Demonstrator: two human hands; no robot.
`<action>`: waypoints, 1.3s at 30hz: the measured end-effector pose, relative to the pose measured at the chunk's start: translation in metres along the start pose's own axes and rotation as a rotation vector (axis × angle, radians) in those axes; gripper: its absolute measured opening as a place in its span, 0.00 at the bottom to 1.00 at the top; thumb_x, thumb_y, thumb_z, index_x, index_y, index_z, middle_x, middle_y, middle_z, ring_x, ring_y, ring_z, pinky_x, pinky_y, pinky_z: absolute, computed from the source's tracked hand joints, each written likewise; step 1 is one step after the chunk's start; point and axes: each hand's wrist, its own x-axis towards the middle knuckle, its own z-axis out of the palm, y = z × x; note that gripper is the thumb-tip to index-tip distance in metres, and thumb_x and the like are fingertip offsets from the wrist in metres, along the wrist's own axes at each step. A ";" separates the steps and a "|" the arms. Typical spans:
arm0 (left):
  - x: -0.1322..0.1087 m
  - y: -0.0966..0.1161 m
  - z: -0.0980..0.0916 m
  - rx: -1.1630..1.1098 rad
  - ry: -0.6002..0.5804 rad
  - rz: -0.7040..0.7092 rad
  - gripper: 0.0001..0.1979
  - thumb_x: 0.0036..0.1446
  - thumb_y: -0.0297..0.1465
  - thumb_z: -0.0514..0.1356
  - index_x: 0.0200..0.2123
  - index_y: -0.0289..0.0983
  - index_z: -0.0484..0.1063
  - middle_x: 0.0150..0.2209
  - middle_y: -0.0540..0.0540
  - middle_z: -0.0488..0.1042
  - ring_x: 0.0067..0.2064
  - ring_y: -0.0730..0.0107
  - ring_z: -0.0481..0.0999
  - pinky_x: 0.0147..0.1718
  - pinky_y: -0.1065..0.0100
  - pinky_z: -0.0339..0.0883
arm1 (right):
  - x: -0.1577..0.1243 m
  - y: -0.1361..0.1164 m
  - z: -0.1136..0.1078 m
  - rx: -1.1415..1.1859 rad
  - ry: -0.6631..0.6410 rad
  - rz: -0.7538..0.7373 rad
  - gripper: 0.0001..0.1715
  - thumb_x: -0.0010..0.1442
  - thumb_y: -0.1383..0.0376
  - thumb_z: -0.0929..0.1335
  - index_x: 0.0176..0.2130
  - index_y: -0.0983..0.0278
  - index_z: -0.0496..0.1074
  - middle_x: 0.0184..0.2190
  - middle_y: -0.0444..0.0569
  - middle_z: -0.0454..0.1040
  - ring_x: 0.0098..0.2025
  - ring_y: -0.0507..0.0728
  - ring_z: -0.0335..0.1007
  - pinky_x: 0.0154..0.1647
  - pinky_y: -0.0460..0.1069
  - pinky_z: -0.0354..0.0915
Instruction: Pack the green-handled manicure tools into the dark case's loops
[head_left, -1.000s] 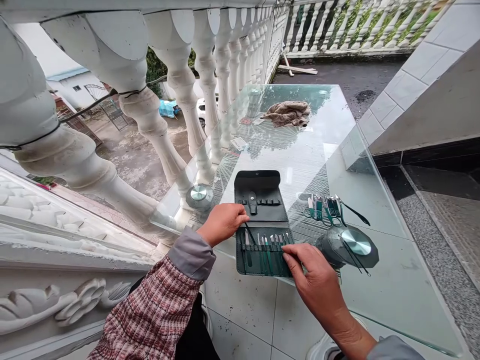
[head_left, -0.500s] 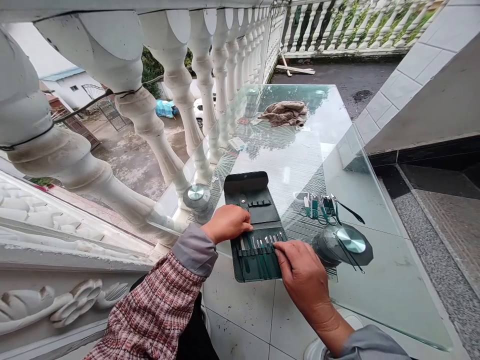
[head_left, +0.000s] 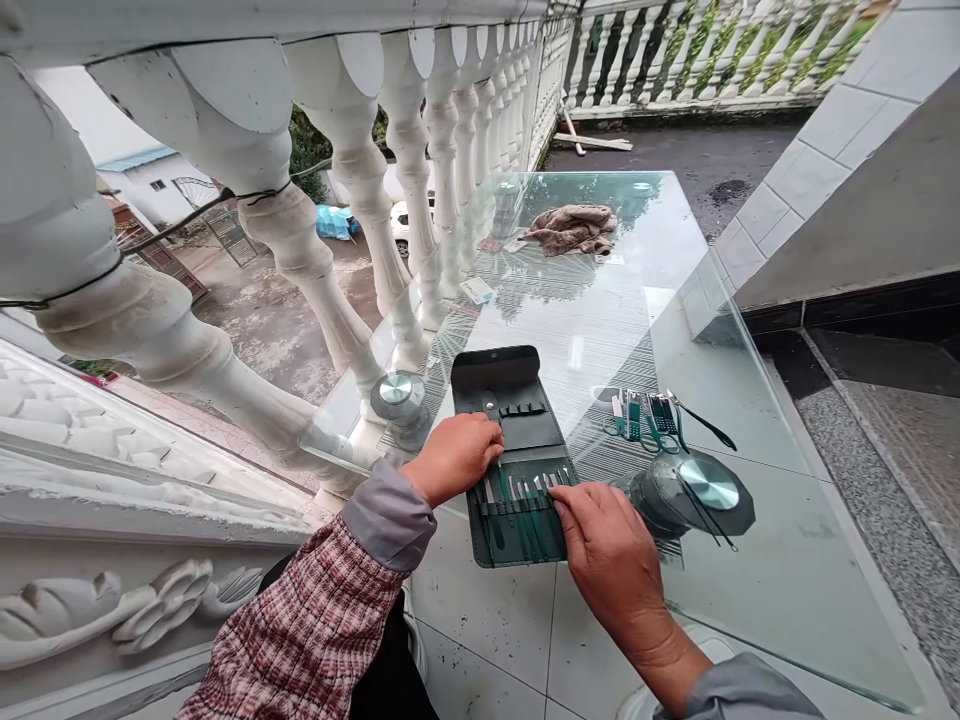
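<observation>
Your left hand [head_left: 454, 458] rests on the open dark leather roll case [head_left: 487, 369], its fingers pressed together and curled down onto the inner flap, and nothing shows pinched between them. A thin dark tool [head_left: 500, 482] runs from just below those fingertips down toward the loops. Your right hand [head_left: 611, 548] sits at the case's lower right edge, its fingertips [head_left: 560, 506] touching the row of slim steel grooming tools [head_left: 529, 500] held upright in the elastic strap. Your thumb is hidden behind the hand, so you cannot tell whether that hand is pinching a tool. The case lies flat on the glass tabletop [head_left: 757, 560], directly between your hands and touching both. Just beyond your right hand, a round steel-capped fitting [head_left: 709, 484] shows at the glass, with two thin dark tools [head_left: 703, 512] across it. Farther up on that side, a cluster of nail clippers and small green-handled tools [head_left: 637, 418] lies on the glass, with a long dark-tipped tool [head_left: 705, 427] beside it. Off your left hand stands a matching fitting [head_left: 396, 390], close to the white balusters [head_left: 352, 170]. Well ahead of both hands lie a crumpled brown cloth [head_left: 570, 230] and a small white card [head_left: 478, 291]. Beneath your hands, tile flooring [head_left: 480, 630] shows through the glass.
</observation>
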 end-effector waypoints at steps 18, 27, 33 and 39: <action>-0.006 0.001 0.005 0.051 -0.019 0.076 0.08 0.60 0.30 0.55 0.35 0.38 0.74 0.35 0.48 0.70 0.39 0.66 0.71 0.35 0.70 0.63 | 0.000 0.000 0.000 0.023 0.002 0.015 0.13 0.64 0.65 0.59 0.38 0.62 0.72 0.30 0.49 0.71 0.34 0.57 0.62 0.34 0.51 0.57; -0.007 0.002 0.003 0.050 -0.038 0.084 0.07 0.60 0.30 0.57 0.34 0.39 0.75 0.34 0.48 0.70 0.38 0.67 0.71 0.33 0.71 0.62 | 0.001 0.001 0.000 0.038 0.001 0.019 0.12 0.64 0.66 0.59 0.38 0.62 0.71 0.30 0.49 0.70 0.34 0.57 0.62 0.36 0.52 0.58; -0.004 -0.002 0.004 -0.026 -0.002 0.066 0.07 0.59 0.29 0.56 0.32 0.39 0.74 0.33 0.49 0.71 0.38 0.68 0.71 0.35 0.71 0.61 | 0.006 -0.005 -0.011 0.146 0.017 0.030 0.12 0.64 0.67 0.60 0.39 0.62 0.71 0.32 0.49 0.72 0.35 0.56 0.64 0.37 0.51 0.61; -0.004 -0.004 0.002 -0.115 0.121 0.034 0.08 0.61 0.30 0.53 0.34 0.38 0.71 0.35 0.49 0.73 0.38 0.69 0.72 0.37 0.70 0.62 | 0.014 0.054 -0.057 0.046 0.164 0.196 0.07 0.61 0.62 0.64 0.36 0.61 0.71 0.32 0.48 0.73 0.36 0.57 0.66 0.39 0.53 0.62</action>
